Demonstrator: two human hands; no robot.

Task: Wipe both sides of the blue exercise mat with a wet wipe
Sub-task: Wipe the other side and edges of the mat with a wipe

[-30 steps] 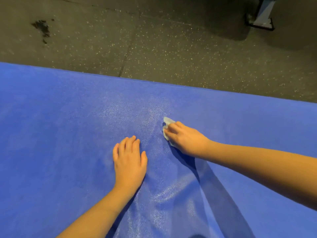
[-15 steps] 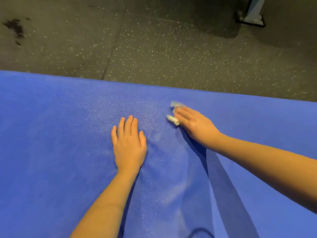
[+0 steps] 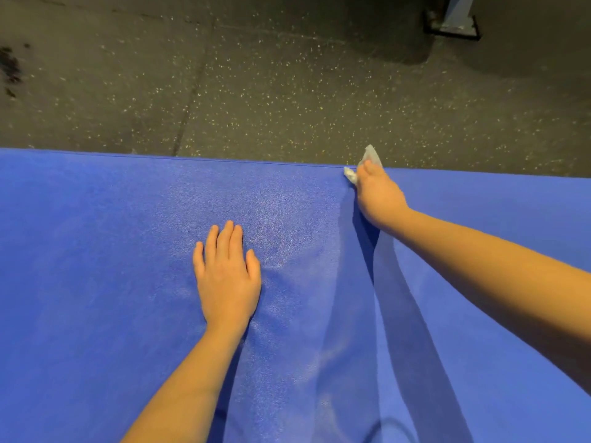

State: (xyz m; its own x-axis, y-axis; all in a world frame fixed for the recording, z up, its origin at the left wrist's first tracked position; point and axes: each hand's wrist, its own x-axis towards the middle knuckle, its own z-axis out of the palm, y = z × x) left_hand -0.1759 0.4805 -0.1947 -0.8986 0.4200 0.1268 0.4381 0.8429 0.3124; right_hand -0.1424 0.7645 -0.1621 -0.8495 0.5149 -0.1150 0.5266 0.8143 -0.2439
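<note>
Head cam looking down: left hand (image 3: 227, 276) lies flat on the blue mat (image 3: 96, 251), fingers straight and close together, thumb out a bit. The mat's under both hands, with speckled dark floor (image 3: 287, 91) beyond it. Right hand (image 3: 377, 196) is at the mat's far edge, fingers curled on the wipe (image 3: 371, 155), which pokes out past them.

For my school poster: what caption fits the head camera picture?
Right hand holds a wet wipe at the far edge of the blue mat while the left hand lies flat on it.
</note>
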